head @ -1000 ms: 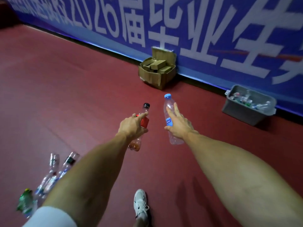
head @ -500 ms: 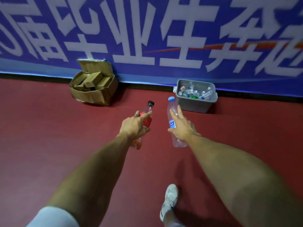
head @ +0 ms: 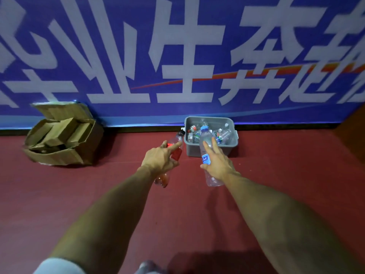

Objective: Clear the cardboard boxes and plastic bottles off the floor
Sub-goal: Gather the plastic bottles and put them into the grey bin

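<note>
Left hand (head: pixel 161 158) grasps red-labelled bottle (head: pixel 176 154), right hand (head: pixel 216 163) grasps blue-capped bottle (head: pixel 203 136), both held in the air near the grey bin (head: pixel 197 152); risk: the bin looks crowded with bottles, so either one, if tossed, may glance off rim or pile and roll back across the floor (head: pixel 276 184).

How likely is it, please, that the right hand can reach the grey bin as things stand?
Probably yes. The right hand, gripping a blue-capped bottle, is stretched toward the grey bin, whose top is open; only bare red floor shows between them.
</note>
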`<state>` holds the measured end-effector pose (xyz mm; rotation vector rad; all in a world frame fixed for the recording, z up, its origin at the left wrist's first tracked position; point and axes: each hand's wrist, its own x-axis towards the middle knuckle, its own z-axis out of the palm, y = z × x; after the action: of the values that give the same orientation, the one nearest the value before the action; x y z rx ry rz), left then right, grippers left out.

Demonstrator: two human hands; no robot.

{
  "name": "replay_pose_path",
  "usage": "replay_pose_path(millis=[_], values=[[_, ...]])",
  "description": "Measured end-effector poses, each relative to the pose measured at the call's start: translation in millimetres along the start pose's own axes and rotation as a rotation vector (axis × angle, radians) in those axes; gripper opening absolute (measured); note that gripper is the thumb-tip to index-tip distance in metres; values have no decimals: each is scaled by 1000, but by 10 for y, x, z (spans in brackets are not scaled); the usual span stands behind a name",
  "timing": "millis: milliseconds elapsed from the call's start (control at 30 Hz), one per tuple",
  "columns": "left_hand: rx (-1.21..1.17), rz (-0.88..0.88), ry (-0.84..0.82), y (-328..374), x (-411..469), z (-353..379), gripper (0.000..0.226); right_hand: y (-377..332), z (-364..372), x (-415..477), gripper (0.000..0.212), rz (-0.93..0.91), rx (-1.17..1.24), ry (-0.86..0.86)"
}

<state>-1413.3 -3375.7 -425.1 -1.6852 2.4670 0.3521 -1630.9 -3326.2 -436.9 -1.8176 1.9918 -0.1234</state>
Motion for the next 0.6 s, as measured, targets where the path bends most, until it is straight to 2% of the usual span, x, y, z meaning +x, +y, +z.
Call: replay_pose_path(millis=[267,433,600], values=[[-67,96,-2,-283,1704,-257,75,111,-197,1457,93,118,15,15],[-31,191,28,-394,2703,-575,74,135,-476,2266,90,173,48,82],[8,261,-25,-280,3453,-723,71,337,-674,2880,90,246,86,97]])
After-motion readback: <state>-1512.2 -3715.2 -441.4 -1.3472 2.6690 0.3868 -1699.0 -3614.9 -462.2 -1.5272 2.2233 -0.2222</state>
